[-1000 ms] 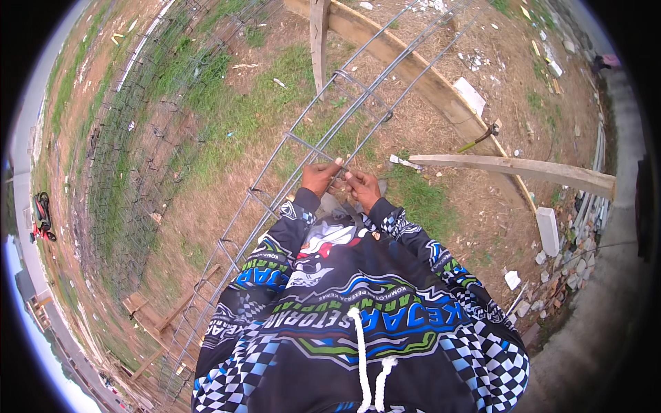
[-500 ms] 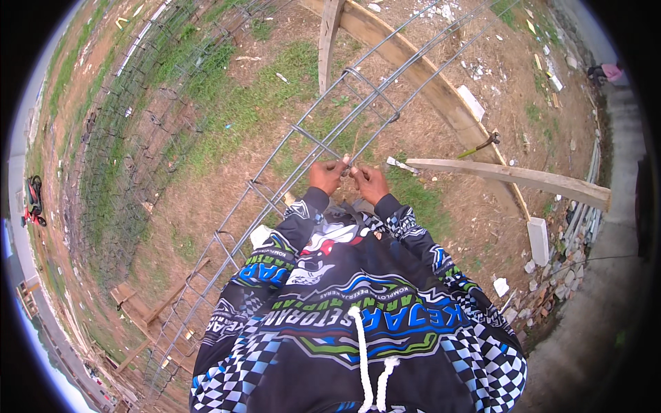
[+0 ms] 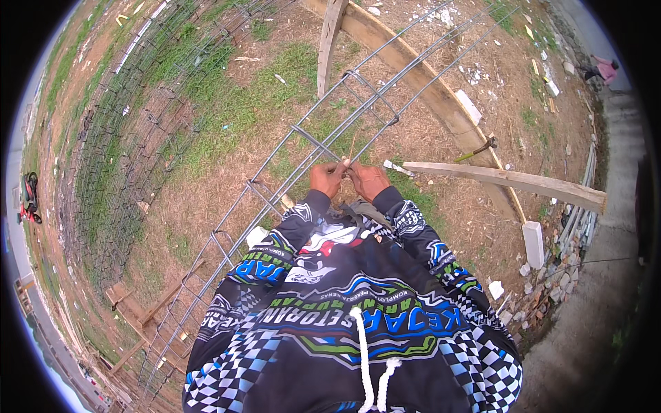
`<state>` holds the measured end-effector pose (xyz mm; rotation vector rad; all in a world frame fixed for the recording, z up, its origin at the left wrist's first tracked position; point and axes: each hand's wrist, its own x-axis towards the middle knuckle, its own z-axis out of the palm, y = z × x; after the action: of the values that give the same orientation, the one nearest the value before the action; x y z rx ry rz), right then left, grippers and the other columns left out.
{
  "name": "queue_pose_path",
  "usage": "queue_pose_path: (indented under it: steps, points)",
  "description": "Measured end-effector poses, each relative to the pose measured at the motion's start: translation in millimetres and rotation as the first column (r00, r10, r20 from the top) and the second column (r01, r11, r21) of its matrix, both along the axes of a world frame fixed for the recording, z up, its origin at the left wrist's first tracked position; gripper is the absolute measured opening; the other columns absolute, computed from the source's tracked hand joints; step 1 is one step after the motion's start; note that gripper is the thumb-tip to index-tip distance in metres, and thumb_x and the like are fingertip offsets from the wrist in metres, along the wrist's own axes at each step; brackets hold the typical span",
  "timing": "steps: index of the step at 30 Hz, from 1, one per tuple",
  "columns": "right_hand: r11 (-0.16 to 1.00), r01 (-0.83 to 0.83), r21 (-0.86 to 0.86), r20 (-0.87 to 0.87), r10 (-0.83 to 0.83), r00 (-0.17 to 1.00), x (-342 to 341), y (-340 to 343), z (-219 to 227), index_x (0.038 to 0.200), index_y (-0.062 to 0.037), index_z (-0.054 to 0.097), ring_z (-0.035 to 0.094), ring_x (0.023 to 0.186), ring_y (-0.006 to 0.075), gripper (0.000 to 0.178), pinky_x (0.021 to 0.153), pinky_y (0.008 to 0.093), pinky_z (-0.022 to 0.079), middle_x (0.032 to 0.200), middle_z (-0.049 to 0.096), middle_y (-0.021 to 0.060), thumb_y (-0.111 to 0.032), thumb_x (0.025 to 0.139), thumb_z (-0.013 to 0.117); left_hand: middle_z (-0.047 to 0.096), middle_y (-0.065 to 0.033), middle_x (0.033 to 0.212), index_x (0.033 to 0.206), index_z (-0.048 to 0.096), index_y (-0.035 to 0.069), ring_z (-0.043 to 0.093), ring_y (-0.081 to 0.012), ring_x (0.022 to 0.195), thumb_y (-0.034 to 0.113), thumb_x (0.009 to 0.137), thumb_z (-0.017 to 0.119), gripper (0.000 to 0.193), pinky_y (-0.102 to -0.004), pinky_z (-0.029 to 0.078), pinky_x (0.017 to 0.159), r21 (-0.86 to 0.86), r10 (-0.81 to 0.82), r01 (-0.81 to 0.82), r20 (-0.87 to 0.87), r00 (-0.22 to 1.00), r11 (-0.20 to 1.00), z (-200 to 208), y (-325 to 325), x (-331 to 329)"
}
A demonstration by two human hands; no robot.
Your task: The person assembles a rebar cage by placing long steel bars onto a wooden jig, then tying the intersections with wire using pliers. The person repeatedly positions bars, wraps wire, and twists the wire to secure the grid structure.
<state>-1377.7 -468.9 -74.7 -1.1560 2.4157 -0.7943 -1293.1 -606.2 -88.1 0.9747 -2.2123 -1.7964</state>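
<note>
My left hand [image 3: 327,179] and my right hand [image 3: 368,180] meet at the near side of a long steel rebar cage [image 3: 313,142], which runs diagonally in front of me. Both hands are closed in a pinch, fingertips almost touching at a crossing of bar and stirrup. A thin tan tie wire [image 3: 353,143] sticks up from between the fingertips. Its lower end is hidden by the fingers. Square stirrups [image 3: 372,93] are set at intervals along the cage's long bars.
A wooden plank [image 3: 509,177] juts in from the right, near a hammer [image 3: 476,149] resting by a long board [image 3: 427,82]. More mesh-like rebar cages [image 3: 117,158] lie at left. Rubble [image 3: 551,292] lines the concrete strip at right. A person in pink [image 3: 606,70] is at far right.
My hands stay pinched at the same crossing, with only slight finger movement. The view has shifted a little, and the person in pink now shows more fully.
</note>
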Motion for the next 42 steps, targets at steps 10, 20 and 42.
queue_pose_path:
  steps: [10,20,42]
  points:
    - [0.996,0.02,0.087,-0.1,-0.011,0.995,14,-9,7,0.092,-0.0043,0.059,0.063,0.062,0.0404,0.02,0.058,0.0521,0.049,0.068,0.063,0.021,-0.023,0.091,0.053,0.063,-0.0072,0.057,0.076,0.073,-0.004,0.055,-0.0107,0.046,0.04,0.086,0.07,0.044,-0.028,0.044,0.046,-0.032,0.018,-0.016,0.054,0.998,0.999,-19,-2,5]
    - [0.993,0.037,0.11,0.231,-0.061,0.971,4,-3,17,0.088,0.0036,0.063,0.065,0.079,0.0416,0.027,0.072,0.0519,0.049,0.077,0.064,0.0266,-0.022,0.081,0.056,0.063,-0.0079,0.059,0.075,0.071,-0.004,0.053,-0.01,0.046,0.038,0.087,0.071,0.044,-0.0262,0.04,0.042,0.153,-0.007,-0.004,0.067,0.998,0.988,-23,-2,1]
    - [0.612,-0.213,0.762,0.138,0.169,0.976,-90,-81,12,0.092,-0.0174,0.076,0.064,0.099,0.0334,0.035,0.099,0.0491,0.04,0.102,0.07,0.0127,-0.045,0.07,0.075,0.069,-0.007,0.069,0.085,0.075,0.003,0.06,-0.0112,0.058,0.044,0.089,0.065,0.042,-0.0296,0.047,0.054,0.208,-0.115,0.102,0.051,0.992,0.973,-5,-4,6]
